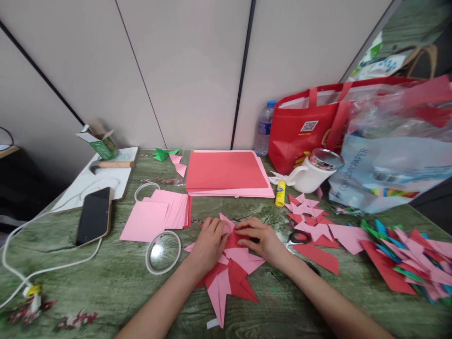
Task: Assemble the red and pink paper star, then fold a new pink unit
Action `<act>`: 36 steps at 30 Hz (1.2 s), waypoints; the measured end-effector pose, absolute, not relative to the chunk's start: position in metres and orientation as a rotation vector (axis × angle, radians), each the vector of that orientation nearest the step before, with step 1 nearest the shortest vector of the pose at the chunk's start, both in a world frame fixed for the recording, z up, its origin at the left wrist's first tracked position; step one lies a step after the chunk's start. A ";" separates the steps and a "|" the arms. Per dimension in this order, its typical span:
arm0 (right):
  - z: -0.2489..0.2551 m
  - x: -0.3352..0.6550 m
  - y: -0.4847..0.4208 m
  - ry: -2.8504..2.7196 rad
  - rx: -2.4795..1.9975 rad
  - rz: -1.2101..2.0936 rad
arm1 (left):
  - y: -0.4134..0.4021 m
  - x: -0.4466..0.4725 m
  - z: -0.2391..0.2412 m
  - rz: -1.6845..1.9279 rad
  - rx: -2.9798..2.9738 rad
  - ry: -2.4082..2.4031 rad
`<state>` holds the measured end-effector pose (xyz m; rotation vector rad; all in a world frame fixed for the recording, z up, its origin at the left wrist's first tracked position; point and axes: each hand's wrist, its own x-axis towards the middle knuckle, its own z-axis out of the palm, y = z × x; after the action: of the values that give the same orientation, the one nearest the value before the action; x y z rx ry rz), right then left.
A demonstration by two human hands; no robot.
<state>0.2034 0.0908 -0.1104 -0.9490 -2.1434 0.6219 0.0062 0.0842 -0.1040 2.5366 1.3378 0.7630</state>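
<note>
A folded star of red and pink paper [231,270] lies on the green table [123,282] in front of me. My left hand [208,245] rests on its upper left part, fingers curled and pressing down on a pink point. My right hand [259,238] presses on the red centre from the right, fingers bent and close together. Both hands touch the paper at its far edge. Black-handled scissors [299,238] lie just right of my right hand.
A pink square stack [155,214], a large red sheet stack [228,172], tape roll [163,252], phone [94,215] with white cable, glue stick [280,193], white mug [314,174], red bag [307,127], water bottle [264,127], folded stars [309,216] and a colourful pile [413,263].
</note>
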 end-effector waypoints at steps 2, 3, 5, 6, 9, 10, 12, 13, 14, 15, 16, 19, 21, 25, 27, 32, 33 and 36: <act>-0.110 0.203 0.090 -2.133 -0.972 0.625 | 0.084 0.006 -0.104 0.784 2.512 1.349; -0.110 0.203 0.090 -2.124 -0.989 0.626 | 0.084 0.006 -0.103 0.790 2.503 1.351; -0.110 0.203 0.089 -2.114 -1.017 0.627 | 0.084 0.006 -0.103 0.780 2.502 1.344; -0.110 0.203 0.088 -2.119 -1.022 0.625 | 0.084 0.006 -0.103 0.766 2.510 1.336; -0.110 0.202 0.088 -2.162 -1.006 0.589 | 0.084 0.006 -0.103 0.745 2.525 1.322; -0.109 0.202 0.088 -2.181 -0.999 0.570 | 0.084 0.006 -0.104 0.757 2.510 1.329; -0.107 0.201 0.088 -2.227 -0.988 0.534 | 0.084 0.005 -0.106 0.815 2.449 1.355; -0.104 0.200 0.088 -2.251 -0.987 0.514 | 0.085 0.005 -0.107 0.854 2.411 1.364; -0.101 0.199 0.089 -2.276 -0.991 0.494 | 0.085 0.004 -0.109 0.892 2.371 1.366; -0.098 0.198 0.089 -2.301 -0.998 0.469 | 0.086 0.003 -0.110 0.927 2.332 1.362; -0.094 0.196 0.089 -2.326 -1.007 0.435 | 0.086 0.002 -0.112 0.955 2.295 1.351; -0.085 0.191 0.090 -2.385 -1.022 0.329 | 0.089 -0.001 -0.118 1.008 2.221 1.325; -0.084 0.186 0.091 -2.390 -0.967 0.361 | 0.091 -0.003 -0.121 1.032 2.217 1.321; -0.096 0.174 0.092 -2.338 -0.833 0.577 | 0.091 -0.004 -0.116 1.003 2.272 1.339; -0.104 0.170 0.093 -2.300 -0.843 0.555 | 0.089 -0.004 -0.110 0.956 2.349 1.406; -0.112 0.166 0.092 -2.308 -0.854 0.391 | 0.084 -0.004 -0.104 0.761 2.540 1.657; -0.113 0.166 0.092 -2.313 -0.858 0.373 | 0.083 -0.005 -0.106 0.745 2.545 1.664; -0.114 0.167 0.091 -2.310 -0.883 0.341 | 0.082 -0.007 -0.111 0.780 2.548 1.635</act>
<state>0.1666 0.0909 -0.1144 -0.8834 -2.3097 0.3408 -0.0074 0.0818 -0.1110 2.5480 1.6349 0.7799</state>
